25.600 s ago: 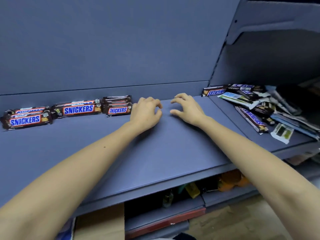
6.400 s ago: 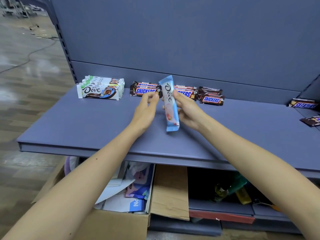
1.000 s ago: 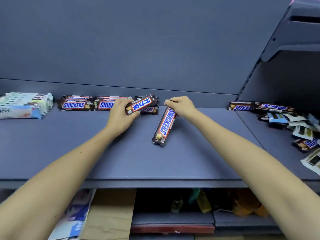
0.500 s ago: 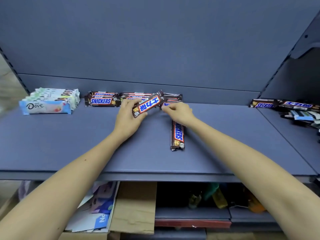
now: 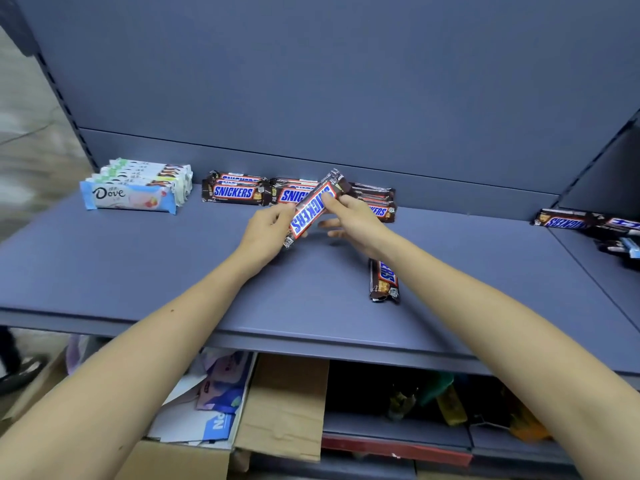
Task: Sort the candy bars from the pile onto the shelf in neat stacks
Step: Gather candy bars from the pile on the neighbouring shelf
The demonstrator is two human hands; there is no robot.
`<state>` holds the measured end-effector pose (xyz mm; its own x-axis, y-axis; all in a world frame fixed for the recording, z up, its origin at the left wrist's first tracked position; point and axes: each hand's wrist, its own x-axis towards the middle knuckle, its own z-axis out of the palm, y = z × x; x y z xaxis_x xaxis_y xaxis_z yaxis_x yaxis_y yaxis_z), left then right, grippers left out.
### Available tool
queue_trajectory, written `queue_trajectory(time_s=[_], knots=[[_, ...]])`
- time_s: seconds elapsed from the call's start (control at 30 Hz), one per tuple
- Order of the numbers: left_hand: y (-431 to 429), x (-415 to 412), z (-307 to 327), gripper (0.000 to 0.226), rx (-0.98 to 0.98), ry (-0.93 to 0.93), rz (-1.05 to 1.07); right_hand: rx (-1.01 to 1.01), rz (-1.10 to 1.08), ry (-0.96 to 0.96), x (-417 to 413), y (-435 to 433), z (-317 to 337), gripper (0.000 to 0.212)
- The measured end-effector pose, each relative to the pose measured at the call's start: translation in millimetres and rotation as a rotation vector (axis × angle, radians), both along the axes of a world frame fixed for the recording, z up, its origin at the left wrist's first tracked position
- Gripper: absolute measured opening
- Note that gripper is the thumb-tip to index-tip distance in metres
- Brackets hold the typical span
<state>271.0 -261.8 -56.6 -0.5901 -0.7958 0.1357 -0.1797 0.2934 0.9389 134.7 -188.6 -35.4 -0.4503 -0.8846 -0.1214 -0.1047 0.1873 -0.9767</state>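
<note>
Both hands hold one Snickers bar [image 5: 313, 207] tilted above the grey shelf [image 5: 138, 271]. My left hand [image 5: 268, 233] grips its lower end and my right hand [image 5: 358, 221] pinches its upper half. Behind them three Snickers stacks [image 5: 235, 192] line the back wall; the hands partly cover the middle and right ones. A second loose Snickers bar [image 5: 383, 282] lies flat on the shelf, half under my right wrist. A stack of Dove bars [image 5: 135, 188] sits at the far left. The remaining pile [image 5: 588, 225] of bars lies at the right edge.
Below the shelf stand open cardboard boxes [image 5: 284, 407] with papers, and a lower shelf holding bottles [image 5: 446, 400]. A dark upright post [image 5: 52, 84] bounds the shelf on the left, with floor beyond it.
The bar in my left hand has been flipped, its logo side now facing up, and my right hand has left the loose bar and taken hold of this one. The view has shifted left.
</note>
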Motion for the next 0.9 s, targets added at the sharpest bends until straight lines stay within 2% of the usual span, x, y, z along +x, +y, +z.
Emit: queue_trajectory(time_s=[0.17, 0.3, 0.4, 0.5, 0.57, 0.67, 0.73, 0.83, 0.9], knots=[[1.2, 5.2, 0.9, 0.036, 0.063, 0.0, -0.026, -0.004, 0.005, -0.078, 1.1, -0.8, 1.4, 0.014], [-4.7, 7.9, -3.7, 0.038, 0.033, -0.046, -0.038, -0.033, -0.01, -0.147, 0.2, -1.8, 4.3, 0.007], [-8.1, 10.9, -6.1, 0.037, -0.033, -0.091, -0.053, -0.049, 0.002, -0.066, 0.0, -2.1, 5.7, 0.011], [-7.8, 12.5, -2.6, 0.021, -0.034, -0.065, -0.069, -0.095, 0.097, -0.024, 5.8, -3.1, 8.8, 0.016], [-6.2, 12.6, 1.3, 0.018, -0.013, -0.033, -0.068, -0.102, 0.139, -0.055, 11.5, -5.5, 9.7, 0.003], [-3.9, 13.2, 3.8, 0.017, 0.095, 0.048, -0.072, -0.098, 0.128, -0.085, 17.4, -9.8, 8.3, 0.016], [-3.8, 16.3, 4.3, 0.014, 0.166, 0.095, -0.03, -0.094, 0.139, -0.058, 18.9, -12.2, 7.1, 0.009], [-5.8, 22.8, 3.5, 0.008, 0.333, 0.241, 0.055, -0.042, 0.111, -0.012, 18.7, -16.9, 4.7, 0.026], [-6.3, 28.1, 3.0, 0.012, 0.436, 0.327, 0.098, 0.019, 0.083, 0.097, 18.2, -22.2, 0.2, 0.037]])
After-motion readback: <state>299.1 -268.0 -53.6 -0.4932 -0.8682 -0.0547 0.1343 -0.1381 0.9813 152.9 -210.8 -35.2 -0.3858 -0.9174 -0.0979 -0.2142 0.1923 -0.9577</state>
